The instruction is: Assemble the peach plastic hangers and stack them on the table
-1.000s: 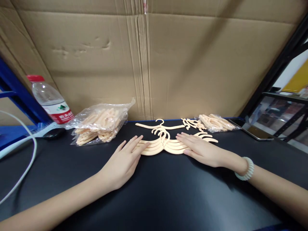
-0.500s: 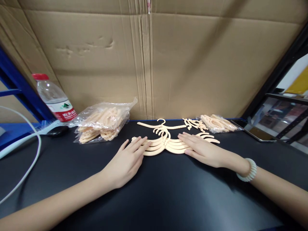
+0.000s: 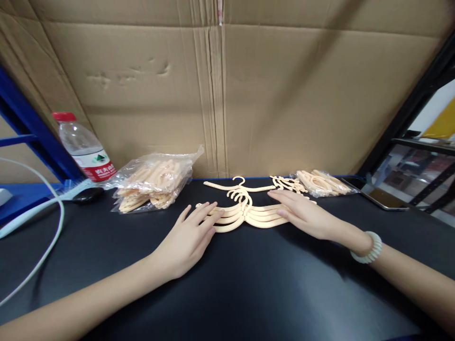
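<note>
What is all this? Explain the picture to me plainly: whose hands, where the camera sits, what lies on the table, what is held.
No machine here: a person works with two bare hands, and the single picture comes from a camera worn on the head, looking forward and down. The left hand and right hand lie flat and open, fingertips on either end of a fanned stack of small peach hangers on the black table. Nothing is gripped. One loose hanger lies just behind. A plastic bag of hangers sits to the left, a smaller bag to the right, a water bottle far left, a phone far right. Cardboard forms the back wall.
</note>
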The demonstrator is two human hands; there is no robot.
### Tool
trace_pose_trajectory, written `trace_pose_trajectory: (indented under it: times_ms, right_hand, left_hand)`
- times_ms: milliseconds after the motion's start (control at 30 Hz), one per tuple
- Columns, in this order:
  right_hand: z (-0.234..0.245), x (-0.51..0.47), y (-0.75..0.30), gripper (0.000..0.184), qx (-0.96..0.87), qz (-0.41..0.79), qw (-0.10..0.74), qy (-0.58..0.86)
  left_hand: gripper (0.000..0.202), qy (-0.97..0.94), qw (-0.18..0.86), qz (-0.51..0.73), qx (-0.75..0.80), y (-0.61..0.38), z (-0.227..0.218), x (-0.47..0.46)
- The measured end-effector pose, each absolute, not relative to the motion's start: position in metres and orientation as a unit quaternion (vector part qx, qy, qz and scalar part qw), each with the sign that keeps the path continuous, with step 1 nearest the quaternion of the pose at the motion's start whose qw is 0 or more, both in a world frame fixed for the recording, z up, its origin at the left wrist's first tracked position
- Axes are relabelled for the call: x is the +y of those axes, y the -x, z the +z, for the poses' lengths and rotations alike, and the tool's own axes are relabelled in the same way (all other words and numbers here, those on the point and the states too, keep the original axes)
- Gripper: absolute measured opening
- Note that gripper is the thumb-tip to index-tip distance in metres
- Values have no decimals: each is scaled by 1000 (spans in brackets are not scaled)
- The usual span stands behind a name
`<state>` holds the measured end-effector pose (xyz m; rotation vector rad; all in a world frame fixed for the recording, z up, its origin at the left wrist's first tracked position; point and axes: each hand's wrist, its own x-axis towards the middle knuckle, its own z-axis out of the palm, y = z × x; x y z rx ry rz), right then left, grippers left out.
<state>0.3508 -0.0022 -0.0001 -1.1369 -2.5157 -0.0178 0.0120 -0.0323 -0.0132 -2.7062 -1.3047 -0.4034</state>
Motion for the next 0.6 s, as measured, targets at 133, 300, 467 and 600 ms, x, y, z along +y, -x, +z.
trace_pose_trajectory:
  times_ms: [133, 300, 467, 600]
  right_hand:
    - [9, 17, -367, 38, -873, -73, 235, 422]
    - [13, 49, -380, 29, -864, -132, 187, 448]
    - [6, 65, -379, 29, -881, -124, 140, 434]
    - [3, 69, -379, 30, -895, -105, 127, 415]
  left_hand:
    - [46, 899, 93, -151, -401, -11, -6, -24]
    - [50, 899, 91, -135, -406, -22, 16, 7]
    - [51, 890, 96, -84, -437, -41, 23, 47]
    - [32, 886, 105, -48, -449, -49, 20, 71]
